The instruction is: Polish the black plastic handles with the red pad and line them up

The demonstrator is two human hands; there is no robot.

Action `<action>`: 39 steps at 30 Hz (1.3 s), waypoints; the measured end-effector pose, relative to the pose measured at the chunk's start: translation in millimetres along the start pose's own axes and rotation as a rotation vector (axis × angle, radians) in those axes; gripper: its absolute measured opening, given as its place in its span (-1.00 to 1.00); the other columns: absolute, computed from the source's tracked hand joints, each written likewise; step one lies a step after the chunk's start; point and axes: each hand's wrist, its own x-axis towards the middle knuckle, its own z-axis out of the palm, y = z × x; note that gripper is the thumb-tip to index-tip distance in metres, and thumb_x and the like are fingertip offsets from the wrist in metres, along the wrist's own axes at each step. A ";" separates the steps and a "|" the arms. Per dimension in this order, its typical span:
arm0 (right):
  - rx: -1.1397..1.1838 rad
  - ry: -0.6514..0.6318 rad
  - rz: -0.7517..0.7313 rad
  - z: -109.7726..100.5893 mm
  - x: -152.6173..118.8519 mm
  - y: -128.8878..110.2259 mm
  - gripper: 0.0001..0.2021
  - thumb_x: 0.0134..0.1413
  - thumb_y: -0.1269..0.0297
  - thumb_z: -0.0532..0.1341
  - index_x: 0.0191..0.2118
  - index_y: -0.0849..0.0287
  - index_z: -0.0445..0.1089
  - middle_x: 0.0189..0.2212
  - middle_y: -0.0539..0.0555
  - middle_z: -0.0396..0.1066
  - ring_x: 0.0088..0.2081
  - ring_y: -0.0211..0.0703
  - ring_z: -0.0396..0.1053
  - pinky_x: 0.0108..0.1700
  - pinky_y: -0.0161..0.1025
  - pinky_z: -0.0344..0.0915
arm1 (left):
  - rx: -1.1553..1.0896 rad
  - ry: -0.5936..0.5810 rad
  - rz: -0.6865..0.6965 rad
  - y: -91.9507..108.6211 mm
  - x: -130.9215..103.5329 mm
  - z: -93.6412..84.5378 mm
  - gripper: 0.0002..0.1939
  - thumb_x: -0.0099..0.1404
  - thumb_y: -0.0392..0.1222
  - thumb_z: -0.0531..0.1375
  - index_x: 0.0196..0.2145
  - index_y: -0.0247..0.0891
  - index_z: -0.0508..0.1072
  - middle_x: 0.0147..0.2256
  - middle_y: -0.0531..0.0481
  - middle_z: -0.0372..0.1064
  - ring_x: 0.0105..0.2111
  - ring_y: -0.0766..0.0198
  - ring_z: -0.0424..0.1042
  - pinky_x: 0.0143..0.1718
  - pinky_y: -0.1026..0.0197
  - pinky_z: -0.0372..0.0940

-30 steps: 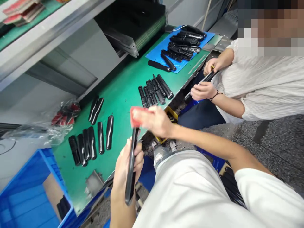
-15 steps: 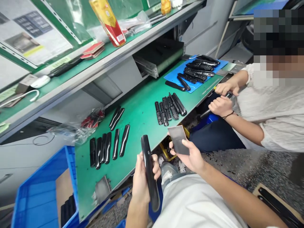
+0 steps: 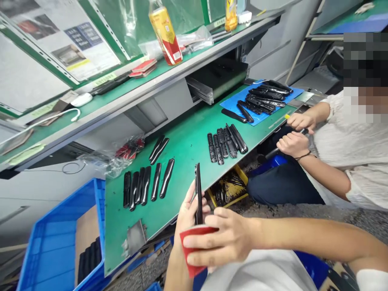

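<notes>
My left hand (image 3: pixel 186 210) grips a long black plastic handle shell (image 3: pixel 198 190), turned edge-on with its top end pointing up and away. In my right hand (image 3: pixel 232 234) is a red-backed sanding sheet (image 3: pixel 194 270), curved over the shell's lower end with my fingers pressed on the red side. That lower end is hidden behind the sheet and fingers. Beyond my hands, several similar black shells (image 3: pixel 146 186) lie in a row on the green bench (image 3: pixel 182 173). Another group of black shells (image 3: pixel 232 141) lies closer to the co-worker.
To the right, a co-worker's hands (image 3: pixel 292 143) hold a dark piece. A blue mat (image 3: pixel 230 101) carries more black parts. A blue bin (image 3: pixel 48 250) stands at the left, a yellow crate (image 3: pixel 242 173) below the bench edge. A grey worn pad (image 3: pixel 136 238) lies at the near-left corner.
My right hand has brought the sanding sheet left onto the shell, flipping its red side up. My left hand has turned the shell edge-on. The view has shifted slightly.
</notes>
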 end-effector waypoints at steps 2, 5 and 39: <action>0.102 0.135 0.102 -29.2 17.6 14.9 -0.61 0.02 0.12 0.44 0.00 -0.38 0.53 0.10 -0.11 0.50 0.17 0.07 0.42 0.20 0.14 0.30 | 0.053 -0.009 0.097 -2.6 -10.9 -3.2 -0.35 0.07 -0.23 0.50 0.13 -0.10 0.49 -0.30 0.02 0.48 -0.47 0.39 0.43 -0.42 0.36 0.40; 0.176 0.304 0.323 -63.4 28.7 41.5 -0.68 0.10 0.06 0.38 0.00 -0.12 0.58 0.15 0.04 0.47 0.31 0.13 0.21 0.35 0.25 0.03 | 0.141 -0.121 0.137 -3.1 -33.1 -7.7 -0.50 0.07 -0.17 0.51 -0.01 -0.19 0.59 -0.55 0.09 0.32 -0.66 0.47 0.24 -0.66 0.43 0.17; 0.873 1.016 0.394 45.8 14.6 -10.3 -0.45 -0.15 -0.11 0.49 -0.26 0.07 0.20 -0.49 -0.14 0.25 -0.53 -0.40 0.13 -0.53 -0.40 0.10 | -0.621 -0.073 0.233 48.8 8.3 47.4 -0.75 0.39 -0.16 -0.05 -0.44 -0.14 -0.04 -0.67 0.26 -0.09 -0.77 0.49 0.00 -0.77 0.45 0.02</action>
